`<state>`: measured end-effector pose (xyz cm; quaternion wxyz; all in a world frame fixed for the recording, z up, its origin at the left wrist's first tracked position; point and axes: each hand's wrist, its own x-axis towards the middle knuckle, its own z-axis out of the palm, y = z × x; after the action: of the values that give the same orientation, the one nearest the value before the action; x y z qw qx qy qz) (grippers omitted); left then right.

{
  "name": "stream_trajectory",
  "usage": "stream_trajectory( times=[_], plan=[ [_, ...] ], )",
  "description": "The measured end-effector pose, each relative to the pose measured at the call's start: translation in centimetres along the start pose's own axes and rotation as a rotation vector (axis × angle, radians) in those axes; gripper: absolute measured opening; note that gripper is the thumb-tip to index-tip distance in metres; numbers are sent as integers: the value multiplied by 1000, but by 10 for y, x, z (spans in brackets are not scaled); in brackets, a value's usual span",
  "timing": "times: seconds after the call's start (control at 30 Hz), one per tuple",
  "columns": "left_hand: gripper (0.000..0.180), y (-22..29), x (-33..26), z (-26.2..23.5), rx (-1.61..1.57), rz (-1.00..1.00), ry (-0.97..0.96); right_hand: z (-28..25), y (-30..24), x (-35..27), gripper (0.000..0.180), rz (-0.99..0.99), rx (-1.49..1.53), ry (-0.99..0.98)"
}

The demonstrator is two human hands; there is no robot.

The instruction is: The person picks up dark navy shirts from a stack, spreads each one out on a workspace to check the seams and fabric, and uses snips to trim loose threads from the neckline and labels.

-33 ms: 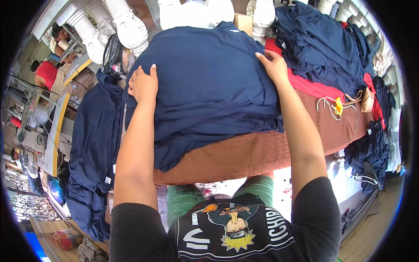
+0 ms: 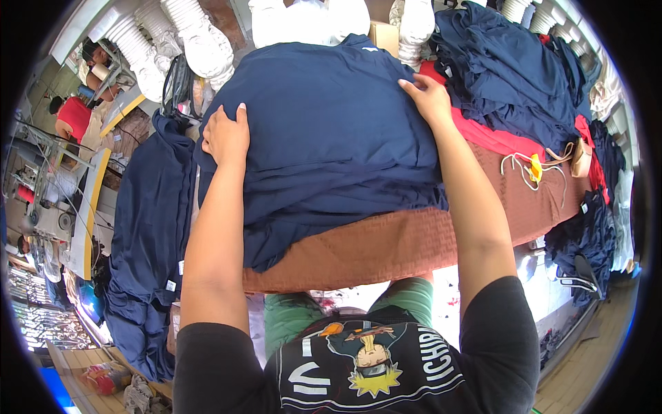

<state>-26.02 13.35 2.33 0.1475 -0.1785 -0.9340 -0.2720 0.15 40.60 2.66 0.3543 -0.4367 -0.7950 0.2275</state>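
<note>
A navy blue garment [image 2: 331,103], seemingly a shirt, lies spread on top of more navy cloth in front of me. My left hand [image 2: 226,134] rests on its left edge, thumb stretched up and apart from the fingers, which bend over the side. At the right edge, my right hand [image 2: 431,100] touches the cloth with its thumb pointing inward; some fingertips are partly hidden. Neither hand is closed round the fabric. Loose folds of the pile hang toward me over a brown cloth [image 2: 372,245] covering the table.
Another navy pile [image 2: 510,69] lies at the back right over red cloth [image 2: 496,134]. Tied cords with a yellow piece [image 2: 535,168] sit beside it. More navy garments [image 2: 148,241] hang at my left. White wrapped bundles [image 2: 207,45] line the back; people work at far-left machines.
My right hand has shifted slightly to the left along the garment's edge, and the cloth near it has moved a little. My left hand stays almost in place.
</note>
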Motion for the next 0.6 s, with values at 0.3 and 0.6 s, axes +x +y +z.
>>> stream_trajectory(
  times=[0.3, 0.6],
  plan=[
    [61, -41, 17, 17, -553, 177, 400, -82, -112, -90, 14, -861, 588, -718],
    [50, -63, -69, -110, -1956, -92, -588, -133, -1, -145, 30, -315, 287, -521]
  ],
)
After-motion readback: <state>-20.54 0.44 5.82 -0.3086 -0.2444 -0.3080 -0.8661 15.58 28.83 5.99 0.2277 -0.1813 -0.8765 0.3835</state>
